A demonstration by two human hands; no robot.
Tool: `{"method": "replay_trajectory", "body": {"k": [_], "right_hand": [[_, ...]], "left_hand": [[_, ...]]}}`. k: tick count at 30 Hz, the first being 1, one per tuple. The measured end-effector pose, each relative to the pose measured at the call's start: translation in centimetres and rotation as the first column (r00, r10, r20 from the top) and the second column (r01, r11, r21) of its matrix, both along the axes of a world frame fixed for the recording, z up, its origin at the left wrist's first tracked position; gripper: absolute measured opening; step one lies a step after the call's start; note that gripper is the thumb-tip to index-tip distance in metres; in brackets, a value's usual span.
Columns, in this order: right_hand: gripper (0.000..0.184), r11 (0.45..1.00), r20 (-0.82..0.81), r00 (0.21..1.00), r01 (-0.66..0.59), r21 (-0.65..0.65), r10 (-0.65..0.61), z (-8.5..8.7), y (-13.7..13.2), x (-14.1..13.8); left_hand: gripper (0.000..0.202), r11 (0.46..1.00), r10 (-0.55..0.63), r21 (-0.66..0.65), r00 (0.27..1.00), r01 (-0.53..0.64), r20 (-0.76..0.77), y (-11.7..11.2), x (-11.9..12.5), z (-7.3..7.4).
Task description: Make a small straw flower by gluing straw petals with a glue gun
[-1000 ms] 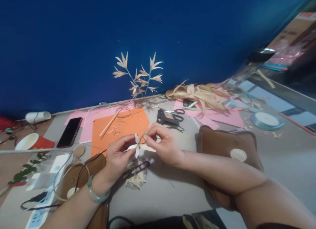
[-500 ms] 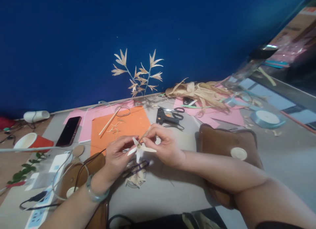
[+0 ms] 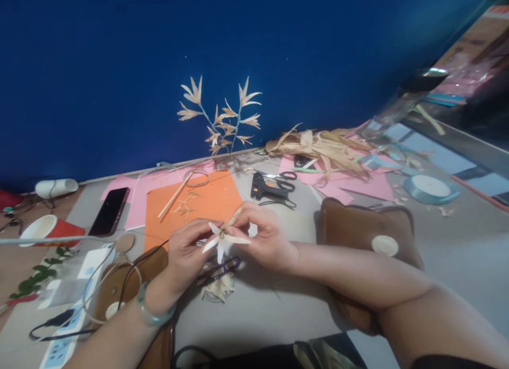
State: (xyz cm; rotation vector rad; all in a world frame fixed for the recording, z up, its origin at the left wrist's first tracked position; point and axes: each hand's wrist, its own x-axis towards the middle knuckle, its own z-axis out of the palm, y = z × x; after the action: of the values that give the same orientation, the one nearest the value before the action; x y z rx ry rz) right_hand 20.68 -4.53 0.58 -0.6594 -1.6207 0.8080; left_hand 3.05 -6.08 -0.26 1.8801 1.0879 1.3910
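Between my two hands is a pale flower with narrow petals, apparently of dried husk, its face turned toward me. My left hand pinches it from the left, close to its base. From the right, the thumb and fingers of my right hand close on the base behind the petals. The stem end is mostly hidden by my fingers. Below the flower, small purple-handled snips lie on pale husk scraps. Past my hands, a black glue gun rests beside black-handled scissors.
Finished flower branches stand against the blue wall. Dried corn husks lie at the back, over pink paper. Orange paper, a phone, a red cup and a power strip are left; a ribbon roll is right.
My right fingers have shifted slightly around the flower's base, and a pale strip now shows above the fingertips. The flower stays in both hands; the whole view has moved a little.
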Motion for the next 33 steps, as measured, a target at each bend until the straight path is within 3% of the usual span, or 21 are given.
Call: {"method": "replay_trajectory", "body": {"k": [22, 33], "right_hand": [[0.015, 0.993, -0.006, 0.998, -0.064, -0.097, 0.064, 0.13, -0.12, 0.07], [0.005, 0.991, 0.051, 0.992, -0.109, -0.076, 0.113, 0.49, -0.02, 0.32]], "left_hand": [[0.008, 0.997, -0.074, 0.033, 0.997, 0.073, 0.030, 0.14, -0.22, -0.35], [0.006, 0.999, -0.028, -0.029, 0.998, 0.030, 0.059, 0.14, 0.03, 0.22]]}}
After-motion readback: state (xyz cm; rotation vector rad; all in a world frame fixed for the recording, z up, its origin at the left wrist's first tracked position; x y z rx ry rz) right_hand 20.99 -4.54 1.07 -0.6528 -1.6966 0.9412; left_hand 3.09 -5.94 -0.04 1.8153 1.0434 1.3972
